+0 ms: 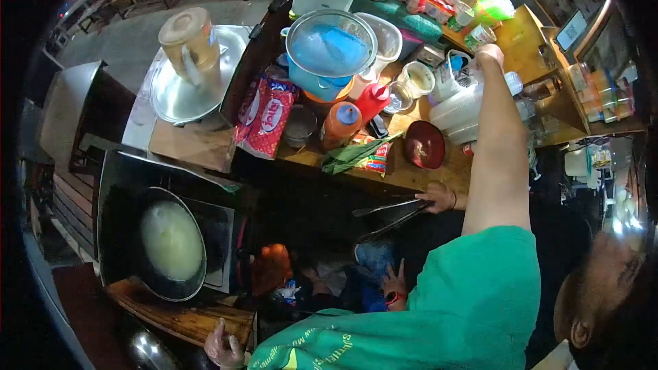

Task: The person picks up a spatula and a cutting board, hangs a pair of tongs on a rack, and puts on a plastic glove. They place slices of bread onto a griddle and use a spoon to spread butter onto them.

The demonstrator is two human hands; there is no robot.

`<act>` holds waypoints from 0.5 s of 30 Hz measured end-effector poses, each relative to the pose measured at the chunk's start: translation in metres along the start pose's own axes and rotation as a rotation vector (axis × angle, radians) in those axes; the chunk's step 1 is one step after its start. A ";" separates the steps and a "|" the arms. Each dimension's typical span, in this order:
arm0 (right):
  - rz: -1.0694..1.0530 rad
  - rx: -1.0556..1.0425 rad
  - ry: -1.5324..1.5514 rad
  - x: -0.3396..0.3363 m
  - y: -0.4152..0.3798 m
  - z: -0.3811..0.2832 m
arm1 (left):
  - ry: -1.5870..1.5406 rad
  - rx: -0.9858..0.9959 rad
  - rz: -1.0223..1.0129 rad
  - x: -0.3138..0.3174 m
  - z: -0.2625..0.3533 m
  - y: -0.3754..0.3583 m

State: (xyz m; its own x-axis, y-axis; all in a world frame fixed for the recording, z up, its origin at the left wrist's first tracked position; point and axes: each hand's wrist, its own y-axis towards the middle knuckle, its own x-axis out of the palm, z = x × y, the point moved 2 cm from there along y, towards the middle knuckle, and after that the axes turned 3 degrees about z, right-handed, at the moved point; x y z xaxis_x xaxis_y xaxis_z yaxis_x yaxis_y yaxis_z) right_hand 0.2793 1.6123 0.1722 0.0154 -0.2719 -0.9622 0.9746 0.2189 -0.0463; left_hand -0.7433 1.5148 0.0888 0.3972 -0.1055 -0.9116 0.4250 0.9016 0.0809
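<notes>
My left hand [224,344] is low at the left, by the wooden ledge [185,312], with fingers apart and nothing visible in it. My right arm, in a green sleeve, stretches across the counter. At its end my right hand [489,57] is closed, beside a green-and-white labelled cup [480,38] and above a white basket [452,79]. Whatever its fingers hold is hidden. Stacked clear plastic cups [460,111] lie beneath the forearm. Pale yellowish liquid or batter [171,240] fills much of a dark pan [199,281] on the left.
Beside me a person in dark clothes holds tongs [391,216]; another hand [394,289] wears a red wristband. The counter carries squeeze bottles [343,123], a red bowl [425,144], a sieve over a blue tub [332,42] and a red packet [267,115]. A jug [188,44] stands in a metal basin.
</notes>
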 end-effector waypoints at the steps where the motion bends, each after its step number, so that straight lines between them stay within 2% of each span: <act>1: 0.039 0.003 -0.080 0.043 0.085 0.015 | 0.014 -0.012 -0.040 0.000 -0.002 -0.001; 2: 0.048 0.001 -0.078 0.028 0.060 0.014 | 0.029 -0.025 -0.076 0.000 -0.004 -0.001; 3: 0.258 -0.072 0.049 0.000 0.010 0.013 | 0.066 0.085 -0.012 0.000 -0.007 0.000; 4: 0.469 -0.145 0.178 -0.024 -0.029 0.011 | 0.064 0.083 -0.001 0.006 -0.009 0.001; 5: 0.648 -0.198 0.287 -0.028 -0.039 0.007 | 0.042 0.147 0.103 0.010 -0.010 0.001; 6: 0.658 -0.203 0.296 -0.043 -0.064 0.004 | 0.023 0.210 0.208 0.008 -0.010 0.002; 7: 0.590 -0.202 0.368 -0.067 -0.112 -0.005 | 0.014 0.142 0.142 -0.001 0.000 0.004; 8: 0.520 -0.207 0.443 -0.082 -0.141 -0.013 | 0.021 0.132 0.160 -0.004 0.005 0.009; 9: 0.285 -0.239 0.535 -0.073 -0.124 -0.019 | -0.050 0.160 0.211 -0.005 0.008 0.012; 10: 0.387 -0.338 0.533 -0.089 -0.162 -0.027 | -0.114 0.181 0.261 -0.008 0.008 0.013; 11: 0.482 -0.446 0.534 -0.110 -0.220 -0.029 | -0.140 0.142 0.173 -0.006 0.002 0.008; 12: 0.472 -0.696 0.416 -0.127 -0.270 -0.033 | -0.169 0.094 0.087 -0.009 -0.004 0.004; 13: 0.459 -0.949 0.293 -0.146 -0.327 -0.030 | -0.196 0.177 0.194 -0.026 0.008 0.009; 14: 0.092 -0.681 0.872 -0.186 -0.454 -0.029 | -0.211 0.259 0.290 -0.043 0.028 0.019; 15: -0.031 -0.860 0.966 -0.188 -0.503 -0.027 | -0.314 0.311 0.343 -0.067 0.048 0.022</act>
State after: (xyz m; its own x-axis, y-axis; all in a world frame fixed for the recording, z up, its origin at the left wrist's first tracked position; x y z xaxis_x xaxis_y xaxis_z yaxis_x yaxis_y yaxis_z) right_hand -0.2196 1.5790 0.3696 -0.5225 0.4164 -0.7441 0.5102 0.8519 0.1184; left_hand -0.7219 1.5217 0.1707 0.7580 0.0089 -0.6522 0.4301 0.7449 0.5100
